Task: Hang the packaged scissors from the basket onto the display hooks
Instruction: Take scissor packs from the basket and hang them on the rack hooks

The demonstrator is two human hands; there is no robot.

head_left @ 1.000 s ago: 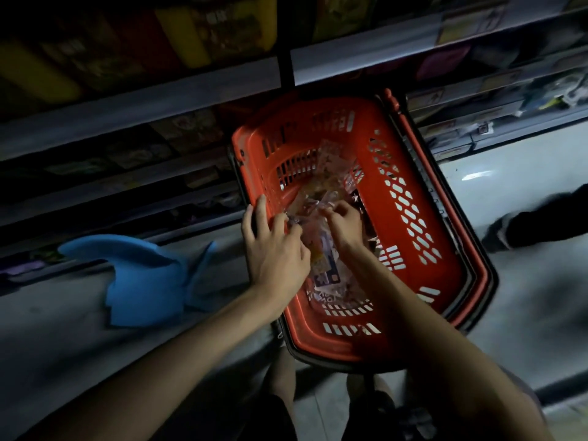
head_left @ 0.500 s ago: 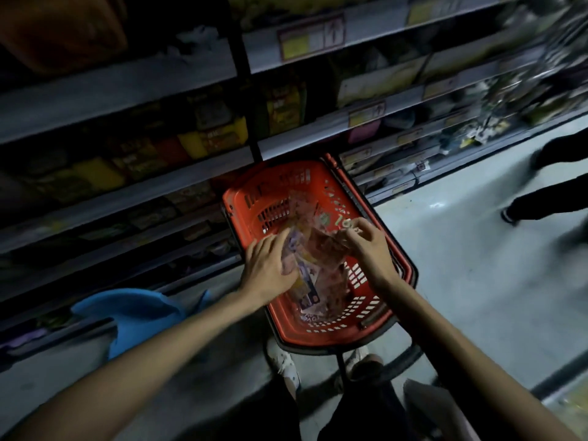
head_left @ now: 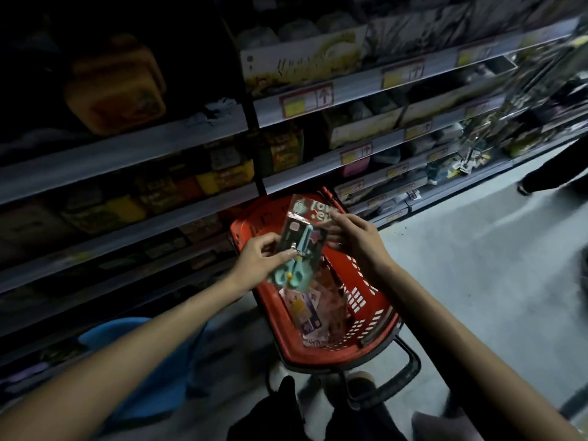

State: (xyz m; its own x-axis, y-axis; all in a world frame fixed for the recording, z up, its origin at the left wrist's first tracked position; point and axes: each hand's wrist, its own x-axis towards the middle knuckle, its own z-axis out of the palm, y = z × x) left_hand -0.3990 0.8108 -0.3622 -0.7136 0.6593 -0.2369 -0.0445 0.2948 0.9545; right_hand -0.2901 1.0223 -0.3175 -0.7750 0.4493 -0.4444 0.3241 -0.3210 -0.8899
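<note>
Scissors pkg (head_left: pixel 300 246) lifted above basket (head_left: pixel 375 316); teal handles.

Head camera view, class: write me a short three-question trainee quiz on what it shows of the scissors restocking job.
1. True or false: the scissors pack is lifted above the red basket.
2. Which of the hands pinches the pack's lower half near the handles? A) left hand B) right hand
3. Fill in: the handles of the scissors in the held pack are ____ in colour.

Key: 1 true; 2 A; 3 teal. More packs lie in the basket.
</note>
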